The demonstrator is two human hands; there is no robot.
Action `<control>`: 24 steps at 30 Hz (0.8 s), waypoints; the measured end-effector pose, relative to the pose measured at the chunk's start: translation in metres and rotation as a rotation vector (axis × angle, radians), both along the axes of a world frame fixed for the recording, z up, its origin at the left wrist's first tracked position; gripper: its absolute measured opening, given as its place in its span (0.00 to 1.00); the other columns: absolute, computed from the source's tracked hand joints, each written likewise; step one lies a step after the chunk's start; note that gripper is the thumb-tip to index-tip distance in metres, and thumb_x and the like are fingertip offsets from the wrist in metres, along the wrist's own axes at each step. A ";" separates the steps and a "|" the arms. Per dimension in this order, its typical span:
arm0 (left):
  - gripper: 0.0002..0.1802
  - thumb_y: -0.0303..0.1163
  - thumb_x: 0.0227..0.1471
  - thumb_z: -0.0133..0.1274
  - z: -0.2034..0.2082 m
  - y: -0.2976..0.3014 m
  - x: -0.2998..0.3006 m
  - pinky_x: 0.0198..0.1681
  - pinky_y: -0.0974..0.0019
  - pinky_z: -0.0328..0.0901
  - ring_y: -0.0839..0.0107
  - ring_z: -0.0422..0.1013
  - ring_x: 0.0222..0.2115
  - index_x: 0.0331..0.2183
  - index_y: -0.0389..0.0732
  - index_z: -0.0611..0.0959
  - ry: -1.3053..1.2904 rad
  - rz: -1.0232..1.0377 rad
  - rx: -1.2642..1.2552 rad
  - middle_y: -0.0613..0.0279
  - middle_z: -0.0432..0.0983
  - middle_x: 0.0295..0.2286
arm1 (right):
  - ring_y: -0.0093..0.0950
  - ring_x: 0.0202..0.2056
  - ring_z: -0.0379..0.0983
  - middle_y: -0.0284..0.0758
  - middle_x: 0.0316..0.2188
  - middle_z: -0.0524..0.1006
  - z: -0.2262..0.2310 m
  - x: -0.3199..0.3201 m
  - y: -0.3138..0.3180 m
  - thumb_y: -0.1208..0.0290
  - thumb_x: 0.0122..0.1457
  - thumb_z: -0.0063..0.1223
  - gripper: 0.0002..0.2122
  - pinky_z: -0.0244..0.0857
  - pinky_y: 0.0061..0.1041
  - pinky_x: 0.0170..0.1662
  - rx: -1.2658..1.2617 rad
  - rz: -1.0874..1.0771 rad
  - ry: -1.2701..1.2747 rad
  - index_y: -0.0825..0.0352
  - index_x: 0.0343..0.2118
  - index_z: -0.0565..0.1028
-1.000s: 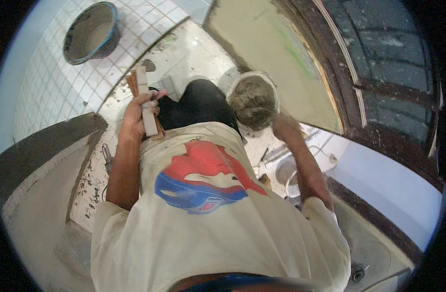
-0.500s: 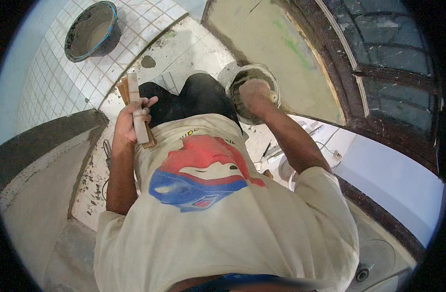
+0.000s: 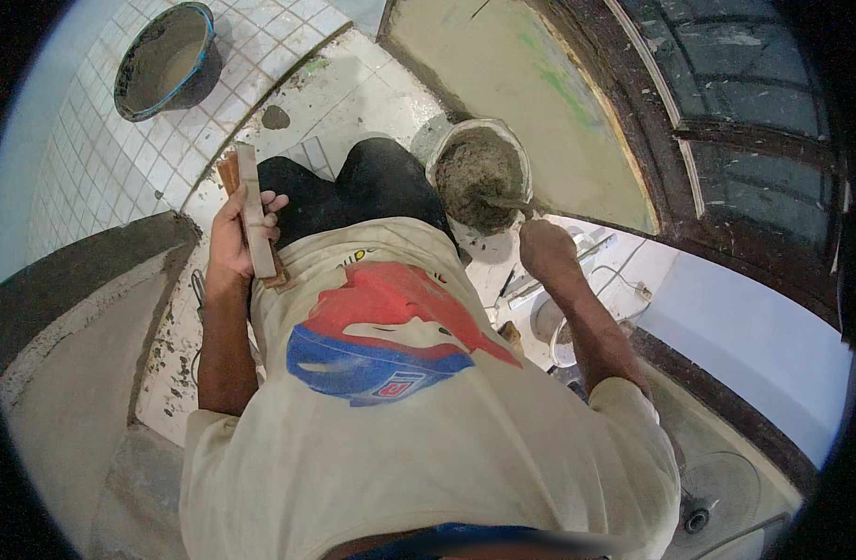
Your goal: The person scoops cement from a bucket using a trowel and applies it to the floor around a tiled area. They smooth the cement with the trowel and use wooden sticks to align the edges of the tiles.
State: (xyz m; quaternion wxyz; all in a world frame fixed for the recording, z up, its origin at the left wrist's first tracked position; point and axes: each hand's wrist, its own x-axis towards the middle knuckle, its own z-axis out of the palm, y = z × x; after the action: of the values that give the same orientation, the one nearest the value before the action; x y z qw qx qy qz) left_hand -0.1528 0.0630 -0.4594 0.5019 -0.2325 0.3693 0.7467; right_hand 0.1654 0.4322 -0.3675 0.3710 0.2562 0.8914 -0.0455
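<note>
My left hand [image 3: 237, 229] is closed around what looks like a wooden float [image 3: 251, 210], a long pale strip with brown wood behind it, held upright beside my left thigh. To the right of my knees stands a round bucket [image 3: 523, 154] with a whitish rim. Grey wet mortar [image 3: 479, 168] fills much of it. My right hand [image 3: 547, 250] grips a trowel [image 3: 503, 202] just outside the bucket's near right rim. The trowel's blade reaches over the rim into the mortar, and its handle is mostly hidden in my fist.
A black tub [image 3: 204, 79] with a blue rim and grey mix sits on white tiles at the far left. A plastered panel [image 3: 531, 103] and a dark-framed window [image 3: 755, 121] rise at right. Cables [image 3: 624, 278] and a pail [image 3: 561, 345] lie behind my right forearm.
My right hand has come out of the bucket, moving right and toward me, so the mortar and trowel blade now show. My left hand stays nearly in place, still holding the wooden float.
</note>
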 end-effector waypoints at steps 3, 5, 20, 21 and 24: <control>0.27 0.51 0.67 0.44 0.002 0.011 -0.001 0.23 0.67 0.68 0.69 0.71 0.24 0.45 0.33 0.78 0.042 -0.084 0.050 0.56 0.78 0.32 | 0.49 0.39 0.81 0.53 0.35 0.81 -0.057 0.007 -0.009 0.74 0.56 0.48 0.11 0.75 0.47 0.43 -0.054 -0.032 -0.011 0.73 0.35 0.81; 0.26 0.50 0.68 0.43 0.002 0.017 -0.002 0.23 0.67 0.67 0.70 0.70 0.24 0.46 0.34 0.77 0.051 -0.116 0.070 0.58 0.76 0.30 | 0.49 0.40 0.81 0.52 0.36 0.82 -0.079 0.006 -0.003 0.74 0.56 0.49 0.11 0.75 0.48 0.44 -0.081 -0.005 0.051 0.71 0.35 0.81; 0.24 0.51 0.67 0.45 0.031 0.042 -0.004 0.21 0.72 0.65 0.76 0.69 0.20 0.44 0.37 0.78 0.153 -0.224 -0.029 0.64 0.74 0.26 | 0.49 0.42 0.80 0.54 0.38 0.81 -0.106 -0.027 0.024 0.74 0.52 0.53 0.11 0.74 0.46 0.46 -0.071 -0.083 0.238 0.71 0.35 0.82; 0.24 0.51 0.67 0.45 0.032 0.048 -0.006 0.20 0.72 0.65 0.76 0.69 0.20 0.44 0.37 0.78 0.158 -0.226 -0.035 0.64 0.74 0.26 | 0.49 0.42 0.80 0.54 0.38 0.81 -0.085 -0.031 0.021 0.74 0.52 0.53 0.11 0.74 0.46 0.47 -0.090 -0.082 0.141 0.71 0.36 0.82; 0.24 0.51 0.67 0.46 0.025 0.057 -0.004 0.19 0.73 0.63 0.77 0.68 0.20 0.44 0.37 0.78 0.106 -0.236 -0.032 0.64 0.74 0.26 | 0.50 0.40 0.80 0.54 0.37 0.81 -0.075 -0.011 0.036 0.76 0.51 0.53 0.10 0.75 0.46 0.45 -0.112 -0.087 0.044 0.71 0.35 0.82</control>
State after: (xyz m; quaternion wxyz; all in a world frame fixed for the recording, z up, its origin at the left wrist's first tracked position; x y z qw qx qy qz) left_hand -0.1568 0.1200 -0.4346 0.5624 -0.1558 0.4319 0.6877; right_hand 0.1542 0.4684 -0.4426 0.3627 0.2724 0.8835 -0.1168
